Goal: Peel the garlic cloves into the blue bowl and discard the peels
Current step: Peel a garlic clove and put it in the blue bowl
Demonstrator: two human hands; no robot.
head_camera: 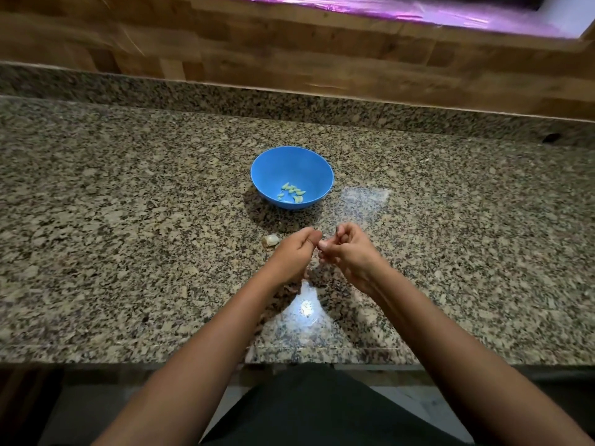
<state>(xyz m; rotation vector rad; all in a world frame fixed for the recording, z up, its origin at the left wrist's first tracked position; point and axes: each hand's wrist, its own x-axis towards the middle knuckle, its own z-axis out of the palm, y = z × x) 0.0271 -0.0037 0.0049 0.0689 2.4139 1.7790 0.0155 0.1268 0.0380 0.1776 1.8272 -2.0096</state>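
Both hands pinch a clove near the bowl, fingers curled on it — peeling underway; next, drop it in.

Speckled granite counter, matching granite upstand, wood-block wall behind, purple-lit strip above (blurred)

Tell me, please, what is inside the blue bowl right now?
The bowl holds a small cluster of pale peeled cloves low on its near side. The rest of the inside shows bare blue. Nothing covers it; both hands work in front of the bowl, clear of it.
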